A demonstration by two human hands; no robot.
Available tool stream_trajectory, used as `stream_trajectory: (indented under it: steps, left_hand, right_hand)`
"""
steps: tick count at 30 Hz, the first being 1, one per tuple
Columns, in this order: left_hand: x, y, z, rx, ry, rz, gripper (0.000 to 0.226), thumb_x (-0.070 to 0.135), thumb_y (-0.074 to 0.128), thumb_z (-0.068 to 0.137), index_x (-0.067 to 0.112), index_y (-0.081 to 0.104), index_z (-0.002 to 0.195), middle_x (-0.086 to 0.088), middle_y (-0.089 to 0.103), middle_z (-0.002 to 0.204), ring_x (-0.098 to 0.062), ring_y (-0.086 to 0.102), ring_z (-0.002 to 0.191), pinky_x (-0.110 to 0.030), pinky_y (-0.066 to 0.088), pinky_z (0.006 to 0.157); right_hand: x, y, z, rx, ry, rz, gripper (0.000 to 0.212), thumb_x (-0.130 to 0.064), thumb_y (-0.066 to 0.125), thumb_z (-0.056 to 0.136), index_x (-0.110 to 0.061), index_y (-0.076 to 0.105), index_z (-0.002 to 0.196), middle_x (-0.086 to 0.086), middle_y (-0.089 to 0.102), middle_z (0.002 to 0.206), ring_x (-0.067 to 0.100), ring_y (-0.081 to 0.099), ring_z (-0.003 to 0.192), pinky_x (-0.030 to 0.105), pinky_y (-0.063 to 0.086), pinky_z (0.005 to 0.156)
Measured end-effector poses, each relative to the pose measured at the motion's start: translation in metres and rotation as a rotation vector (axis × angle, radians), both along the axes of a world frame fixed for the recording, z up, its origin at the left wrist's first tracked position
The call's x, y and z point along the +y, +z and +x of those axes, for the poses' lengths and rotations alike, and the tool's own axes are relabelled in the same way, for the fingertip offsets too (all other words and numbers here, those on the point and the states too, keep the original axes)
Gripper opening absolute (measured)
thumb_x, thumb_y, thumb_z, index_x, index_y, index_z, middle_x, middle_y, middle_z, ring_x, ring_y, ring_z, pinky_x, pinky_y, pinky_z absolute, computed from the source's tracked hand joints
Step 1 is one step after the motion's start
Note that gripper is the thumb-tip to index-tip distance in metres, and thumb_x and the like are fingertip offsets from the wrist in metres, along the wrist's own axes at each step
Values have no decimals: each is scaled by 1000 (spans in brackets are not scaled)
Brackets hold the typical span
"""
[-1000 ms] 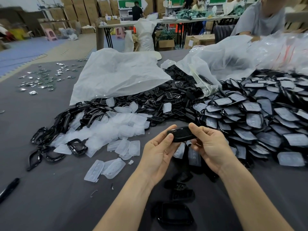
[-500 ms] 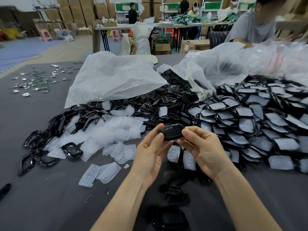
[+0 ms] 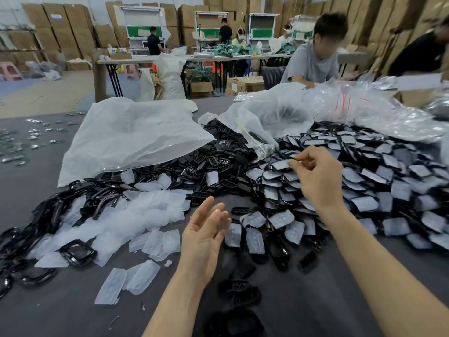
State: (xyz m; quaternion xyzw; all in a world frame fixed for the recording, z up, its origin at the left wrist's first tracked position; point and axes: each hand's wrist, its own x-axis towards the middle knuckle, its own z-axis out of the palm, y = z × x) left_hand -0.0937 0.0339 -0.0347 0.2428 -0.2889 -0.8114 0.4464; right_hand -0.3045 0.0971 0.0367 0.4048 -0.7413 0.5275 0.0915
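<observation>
Left hand [image 3: 204, 237]: you are holding it palm up, fingers loosely spread, empty, above the matte grey table [image 3: 60, 307].
Right hand [image 3: 318, 181]: you are hovering it, fingers curled at a film-faced shell [image 3: 277, 164]; whether it is gripping cannot be told.
Shells [image 3: 388, 190]: glossy black plastic, lying heaped under it.

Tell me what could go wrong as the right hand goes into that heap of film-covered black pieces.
1. The right hand reaches into a loose, overlapping heap of film-covered pieces; lifting one may drag neighbours off the slope.
2. The clear films lie mixed among black frames beside the left hand, so a sliding piece could end up in the wrong pile.
</observation>
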Motion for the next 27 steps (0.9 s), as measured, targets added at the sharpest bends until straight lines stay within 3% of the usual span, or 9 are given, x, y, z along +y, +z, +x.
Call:
stream_trajectory:
  steps: [3, 7, 11, 13, 15, 17, 20, 23, 27]
  left_hand:
    - [3, -1, -1, -57, -17, -25, 34, 7, 64, 78, 13, 63, 112, -2, 75, 91, -12, 70, 77, -25, 56, 74]
    - [5, 0, 0, -71, -35, -16, 26, 2, 56, 92, 11, 61, 116, -5, 75, 90, -13, 69, 76, -24, 57, 71]
    - [3, 3, 0, -73, -30, 18, 24, 2, 53, 95, 10, 61, 115, -6, 74, 87, -14, 69, 76, -25, 57, 71]
    - [3, 3, 0, -75, -32, 29, 23, 1, 52, 95, 9, 61, 115, -6, 74, 86, -14, 68, 75, -26, 57, 72]
    - [3, 2, 1, -69, -33, 41, 23, 1, 50, 96, 8, 61, 115, -7, 74, 86, -15, 68, 75, -26, 57, 72]
    - [1, 2, 1, -59, -30, 67, 23, 0, 48, 98, 7, 62, 115, -9, 73, 86, -16, 68, 74, -27, 58, 71]
    - [-1, 3, 1, -64, -35, 83, 26, -2, 43, 99, 7, 62, 114, -10, 73, 86, -16, 68, 72, -27, 58, 71]
    - [0, 2, -3, -131, -35, 35, 36, -14, 34, 96, 3, 63, 108, -9, 72, 82, -15, 67, 68, -24, 57, 68]
    - [4, -3, -8, -278, -22, -84, 36, -17, 35, 92, 1, 65, 103, -11, 73, 90, -18, 70, 81, -26, 56, 73]
  right_hand:
    - [-12, 8, -41, 237, -167, 284, 12, -17, 70, 84, -12, 61, 78, 9, 60, 87, 24, 53, 75, 31, 38, 64]
    - [-22, 7, -66, 272, -233, 507, 8, -19, 70, 84, -13, 66, 82, 11, 63, 95, 31, 58, 90, 38, 48, 72]
    - [-25, 8, -65, 281, -230, 696, 12, -27, 69, 86, -16, 69, 91, 10, 62, 106, 31, 56, 99, 35, 44, 73]
    - [-25, 12, -58, 289, -227, 703, 26, -36, 68, 86, -15, 70, 102, 12, 58, 112, 33, 56, 102, 36, 44, 76]
    - [-28, 18, -41, 312, -246, 584, 35, -41, 67, 86, -14, 68, 108, 12, 54, 112, 32, 57, 97, 35, 43, 73]
    - [-39, 24, -12, 357, -170, 473, 30, -39, 66, 87, -15, 68, 105, 10, 55, 105, 28, 57, 89, 30, 39, 69]
    - [-73, 22, 44, 365, 192, 452, 13, -20, 65, 88, -14, 72, 98, 8, 67, 94, 26, 62, 88, 32, 46, 76]
    - [-102, -1, 92, 260, 483, 576, 26, -2, 53, 91, -12, 71, 107, 10, 67, 109, 26, 62, 101, 37, 47, 92]
    - [-119, -39, 112, 221, 435, 760, 34, -5, 55, 89, -17, 61, 121, 8, 54, 124, 30, 55, 112, 40, 47, 93]
